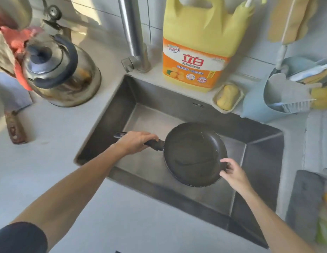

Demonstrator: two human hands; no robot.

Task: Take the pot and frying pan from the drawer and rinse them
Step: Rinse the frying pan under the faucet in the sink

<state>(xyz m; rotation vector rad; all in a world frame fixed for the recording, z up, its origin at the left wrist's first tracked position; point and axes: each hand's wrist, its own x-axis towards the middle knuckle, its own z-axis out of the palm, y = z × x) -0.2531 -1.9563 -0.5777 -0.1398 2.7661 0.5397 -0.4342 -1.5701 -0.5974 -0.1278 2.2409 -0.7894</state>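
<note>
A black frying pan (194,154) hangs inside the steel sink (111,114), its inside facing up and a little water lying in it. My left hand (136,142) grips the pan's dark handle, which points left. My right hand (232,172) pinches the pan's rim on the near right side. No pot is in view. The steel tap (133,33) stands at the back of the sink, and no water stream shows.
A steel kettle (62,72) sits on the counter to the left, with a knife handle (15,128) in front of it. A yellow detergent jug (199,46), a soap dish (227,97) and a blue utensil holder (279,97) line the sink's back edge.
</note>
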